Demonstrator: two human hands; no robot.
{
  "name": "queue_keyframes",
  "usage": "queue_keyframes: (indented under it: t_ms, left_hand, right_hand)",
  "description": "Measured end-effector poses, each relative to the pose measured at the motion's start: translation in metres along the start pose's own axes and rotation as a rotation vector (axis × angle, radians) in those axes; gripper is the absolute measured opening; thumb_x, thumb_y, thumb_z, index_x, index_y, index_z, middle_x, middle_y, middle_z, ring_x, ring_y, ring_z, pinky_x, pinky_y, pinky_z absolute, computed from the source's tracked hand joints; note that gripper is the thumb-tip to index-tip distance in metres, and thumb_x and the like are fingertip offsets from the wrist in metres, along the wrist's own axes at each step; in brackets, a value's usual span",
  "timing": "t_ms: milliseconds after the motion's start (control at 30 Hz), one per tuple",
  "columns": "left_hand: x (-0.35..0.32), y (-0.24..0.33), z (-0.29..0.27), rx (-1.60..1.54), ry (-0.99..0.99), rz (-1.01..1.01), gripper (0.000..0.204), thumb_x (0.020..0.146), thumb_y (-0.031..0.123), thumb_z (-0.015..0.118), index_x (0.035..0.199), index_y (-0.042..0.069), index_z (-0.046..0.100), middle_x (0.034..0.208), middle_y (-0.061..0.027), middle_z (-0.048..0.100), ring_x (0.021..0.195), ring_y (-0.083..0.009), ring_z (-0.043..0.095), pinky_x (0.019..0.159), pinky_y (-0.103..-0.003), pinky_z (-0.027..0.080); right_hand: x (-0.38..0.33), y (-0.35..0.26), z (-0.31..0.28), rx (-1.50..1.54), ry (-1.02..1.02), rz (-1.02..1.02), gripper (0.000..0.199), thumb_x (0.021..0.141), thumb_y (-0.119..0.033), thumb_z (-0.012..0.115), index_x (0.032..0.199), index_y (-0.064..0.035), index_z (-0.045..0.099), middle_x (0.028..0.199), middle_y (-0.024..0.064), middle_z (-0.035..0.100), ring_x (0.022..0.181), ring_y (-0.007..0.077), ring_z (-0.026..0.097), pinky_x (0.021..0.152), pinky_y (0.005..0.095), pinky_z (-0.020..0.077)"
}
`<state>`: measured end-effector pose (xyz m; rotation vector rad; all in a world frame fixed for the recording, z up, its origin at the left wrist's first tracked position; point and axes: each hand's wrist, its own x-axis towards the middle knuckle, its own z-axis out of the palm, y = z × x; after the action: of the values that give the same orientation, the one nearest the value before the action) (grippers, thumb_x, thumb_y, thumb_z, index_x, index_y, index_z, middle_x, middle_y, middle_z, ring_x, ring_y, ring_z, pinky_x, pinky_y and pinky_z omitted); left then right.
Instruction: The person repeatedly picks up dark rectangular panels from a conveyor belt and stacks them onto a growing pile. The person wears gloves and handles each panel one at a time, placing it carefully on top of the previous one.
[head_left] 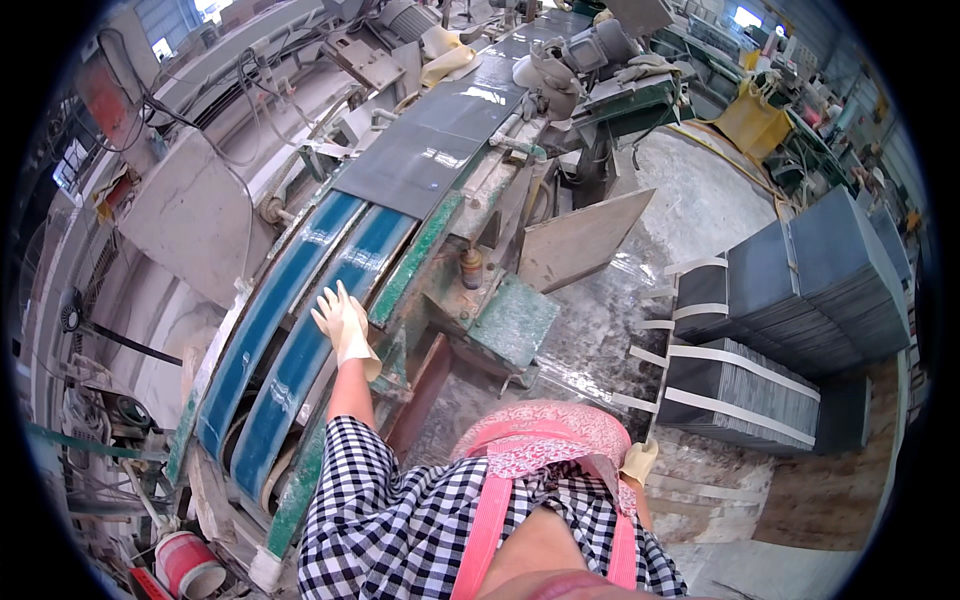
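My left hand [344, 322], in a pale rubber glove, reaches out over the right one of two blue conveyor belts [285, 400]. Its fingers are spread and hold nothing; whether they touch the belt I cannot tell. Farther up the conveyor, dark grey stone slabs [405, 160] lie flat and wet, their near edge beyond my fingertips. Low at my right side is my right hand [640, 460], also gloved. My body and apron partly cover that arm, and the fingers are too small to read.
Strapped stacks of dark slabs [745, 395] stand on the right. A leaning board [585, 240] and a green metal box [515, 320] flank the conveyor. A small bottle [470, 268] sits on the machine frame. Beyond is a motor [600, 45]; a red-and-white bucket [190, 565] stands lower left.
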<state>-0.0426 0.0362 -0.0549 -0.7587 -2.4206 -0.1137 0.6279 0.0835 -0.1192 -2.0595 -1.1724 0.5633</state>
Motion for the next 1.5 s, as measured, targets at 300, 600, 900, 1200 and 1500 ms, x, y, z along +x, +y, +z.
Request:
queue_keyframes:
  t_ms: [300, 600, 900, 1200, 1500]
  left_hand:
    - [-0.003, 0.001, 0.003, -0.067, 0.053, -0.008, 0.047, 0.094, 0.031, 0.051, 0.138, 0.014, 0.054, 0.137, -0.0146, 0.055, 0.127, -0.0398, 0.047, 0.112, -0.054, 0.027]
    - [0.001, 0.000, -0.004, -0.106, -0.028, 0.001, 0.046, 0.093, 0.023, 0.052, 0.137, 0.007, 0.053, 0.136, -0.0176, 0.055, 0.123, -0.0423, 0.049, 0.113, -0.051, 0.029]
    - [0.002, -0.001, -0.001, -0.124, 0.034, -0.008, 0.042, 0.094, 0.025, 0.053, 0.132, 0.008, 0.057, 0.130, -0.0168, 0.058, 0.119, -0.0414, 0.051, 0.111, -0.050, 0.032]
    - [0.004, 0.003, -0.009, -0.143, -0.073, -0.028, 0.045, 0.092, 0.022, 0.052, 0.134, 0.004, 0.052, 0.132, -0.0184, 0.057, 0.121, -0.0410, 0.051, 0.112, -0.050, 0.030]
    - [0.004, 0.000, -0.004, -0.193, 0.027, -0.012, 0.043, 0.093, 0.025, 0.053, 0.131, 0.005, 0.058, 0.130, -0.0165, 0.060, 0.125, -0.0358, 0.050, 0.112, -0.050, 0.030]
  right_hand:
    - [0.003, 0.012, 0.008, -0.036, 0.081, -0.085, 0.043, 0.083, -0.009, 0.050, 0.120, 0.0123, 0.055, 0.100, 0.0269, 0.065, 0.093, 0.0360, 0.064, 0.086, 0.0407, 0.0482]
    - [-0.009, -0.016, -0.007, 0.067, -0.044, 0.079, 0.044, 0.083, -0.009, 0.050, 0.122, 0.0107, 0.054, 0.098, 0.0253, 0.066, 0.091, 0.0349, 0.063, 0.084, 0.0407, 0.0485]
    - [-0.007, -0.015, -0.006, 0.063, -0.015, 0.074, 0.042, 0.084, -0.009, 0.052, 0.121, 0.0103, 0.053, 0.097, 0.0244, 0.065, 0.091, 0.0341, 0.063, 0.085, 0.0408, 0.0484]
    - [-0.012, -0.033, -0.016, 0.089, -0.068, 0.113, 0.043, 0.083, -0.009, 0.051, 0.122, 0.0098, 0.053, 0.101, 0.0263, 0.064, 0.094, 0.0360, 0.063, 0.087, 0.0414, 0.0480]
    - [-0.008, -0.029, -0.014, 0.077, -0.062, 0.108, 0.046, 0.083, -0.009, 0.051, 0.125, 0.0115, 0.051, 0.109, 0.0288, 0.063, 0.103, 0.0360, 0.062, 0.092, 0.0402, 0.0473]
